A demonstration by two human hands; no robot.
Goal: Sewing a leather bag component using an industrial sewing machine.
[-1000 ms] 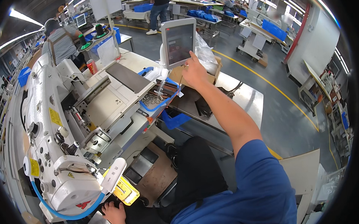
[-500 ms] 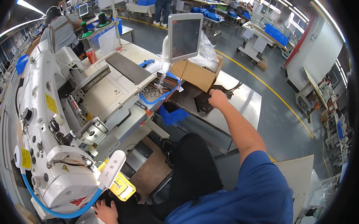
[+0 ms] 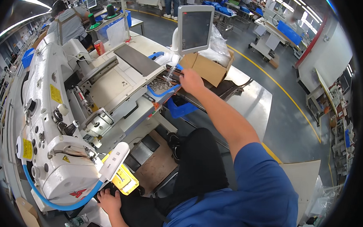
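My right hand (image 3: pixel 191 81) reaches to the right side of a blue tray (image 3: pixel 163 94), its fingers curled. Whatever lies in them is hidden. Small metal parts (image 3: pixel 159 84) fill the near side of this tray, with dark strips beyond them. My left hand (image 3: pixel 110 201) rests on my dark-trousered leg, fingers spread and holding nothing. Close to it is the head of a large white sewing machine (image 3: pixel 73 173), with a blue tube (image 3: pixel 57 216) and a yellow part (image 3: pixel 125 180). A few tiny metal pieces (image 3: pixel 124 83) lie on the machine's pale bed.
Behind the tray stands a grey-framed screen (image 3: pixel 195 29), beside an open cardboard box (image 3: pixel 207 68) with clear plastic. Dark flat pieces (image 3: pixel 228 89) lie on the metal side table (image 3: pixel 255 107). A blue bin (image 3: pixel 179 108) sits below. Another person (image 3: pixel 68 23) works at the far left.
My right hand has moved left from the dark flat pieces on the side table to the blue tray. My left hand stays on my leg. The view has shifted slightly.
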